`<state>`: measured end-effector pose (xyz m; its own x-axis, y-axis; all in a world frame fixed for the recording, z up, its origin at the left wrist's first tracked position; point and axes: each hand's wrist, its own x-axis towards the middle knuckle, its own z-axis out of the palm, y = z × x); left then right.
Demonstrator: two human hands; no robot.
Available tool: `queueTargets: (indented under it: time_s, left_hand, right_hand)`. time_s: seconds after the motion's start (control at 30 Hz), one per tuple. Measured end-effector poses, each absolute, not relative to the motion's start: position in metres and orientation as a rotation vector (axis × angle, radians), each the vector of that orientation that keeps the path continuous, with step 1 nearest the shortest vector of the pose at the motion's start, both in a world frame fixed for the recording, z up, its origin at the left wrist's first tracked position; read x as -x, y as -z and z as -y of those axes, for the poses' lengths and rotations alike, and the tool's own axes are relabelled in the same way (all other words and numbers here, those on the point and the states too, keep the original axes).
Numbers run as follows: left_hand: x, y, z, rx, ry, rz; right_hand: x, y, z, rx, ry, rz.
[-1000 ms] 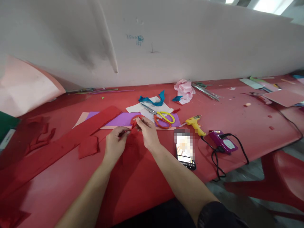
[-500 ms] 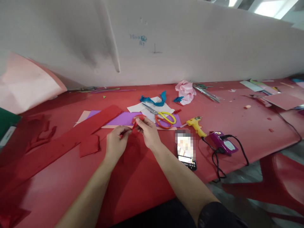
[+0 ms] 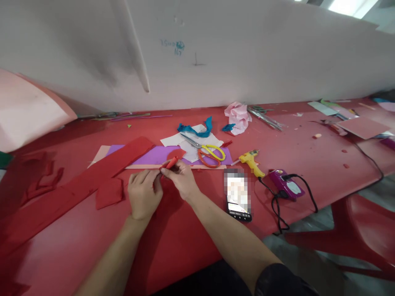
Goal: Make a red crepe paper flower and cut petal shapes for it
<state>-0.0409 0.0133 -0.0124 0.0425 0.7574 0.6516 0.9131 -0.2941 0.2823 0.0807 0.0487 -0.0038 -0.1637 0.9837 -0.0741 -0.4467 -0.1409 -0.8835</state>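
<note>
My left hand (image 3: 143,192) and my right hand (image 3: 181,181) meet near the front middle of the red table (image 3: 308,160). Both pinch a small rolled piece of red crepe paper (image 3: 173,161) whose upper end sticks out over a purple sheet (image 3: 154,155). The fingers of both hands are closed round the paper's lower end. A long red paper strip (image 3: 77,189) runs diagonally to the left of my left hand, with a small red scrap (image 3: 108,192) beside it.
Yellow-and-orange-handled scissors (image 3: 208,152) lie on white paper behind my right hand. A yellow glue gun (image 3: 252,161), a phone (image 3: 237,194) and a purple device with a black cord (image 3: 285,185) sit to the right. Blue scraps (image 3: 197,128), pink paper (image 3: 236,117) and a red chair (image 3: 364,230) are around.
Both hands have drawn closer together and nearer to me. The red piece now looks rolled tighter, and its tip points up and right.
</note>
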Motion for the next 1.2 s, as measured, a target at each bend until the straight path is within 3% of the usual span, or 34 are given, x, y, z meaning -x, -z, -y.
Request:
queueTargets:
  time_s: [0.57,1.2]
  left_hand:
    - [0.039,0.017,-0.008,2.073,1.024,1.689]
    - [0.035,0.013,-0.013,2.147,1.217,1.808]
  right_hand:
    - [-0.084,0.001,-0.046,0.771,-1.648,0.776]
    - [-0.090,0.005,-0.058,0.786,-1.536,0.796]
